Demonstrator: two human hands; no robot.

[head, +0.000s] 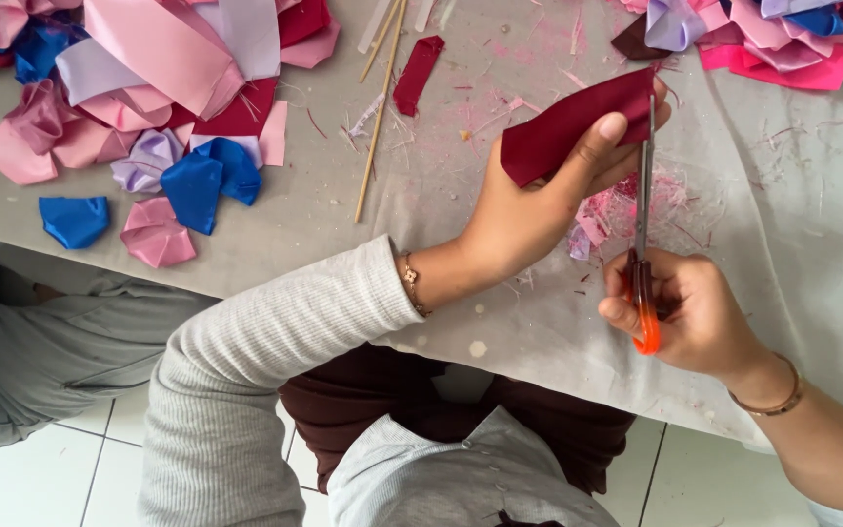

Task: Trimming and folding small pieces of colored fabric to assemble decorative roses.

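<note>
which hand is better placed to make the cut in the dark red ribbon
Right. The right hand holds the orange-handled scissors, blades at the dark red ribbon; the left hand pinches the ribbon.

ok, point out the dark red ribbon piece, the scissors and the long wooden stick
dark red ribbon piece (568, 125), head view, middle of the fabric.
scissors (645, 327), head view, orange handle.
wooden stick (379, 122), head view, mid-shaft.

Left hand (529, 210) raised over the table, thumb and fingers pinched shut, wrist bent back, forearm reaching in from lower left in a ribbed grey sleeve; right hand (690, 312) lower, fingers curled closed, bare forearm angling in from lower right; hands near, not touching.
</note>
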